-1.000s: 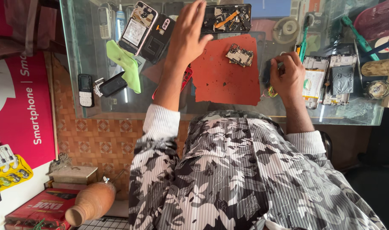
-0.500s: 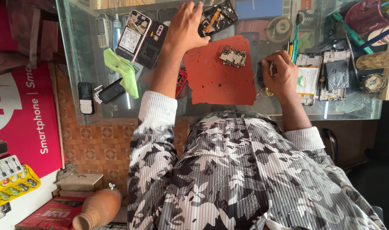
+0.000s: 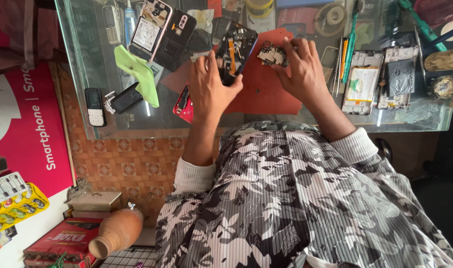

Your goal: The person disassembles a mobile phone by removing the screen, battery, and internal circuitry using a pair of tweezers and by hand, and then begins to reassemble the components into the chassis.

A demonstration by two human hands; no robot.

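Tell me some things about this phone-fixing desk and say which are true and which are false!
1. The left hand holds an opened dark phone body over the red mat. True.
2. The right hand rests on a green cloth. False: its fingertips touch a small circuit board on the mat; the green cloth lies off to the left, away from both hands.
3. The desk top is glass. True: things underneath show through it.
4. A clay pot stands on the desk. False: it stands low down by the tiled front, beside some boxes.
5. A small button phone lies near the desk's left corner. True.
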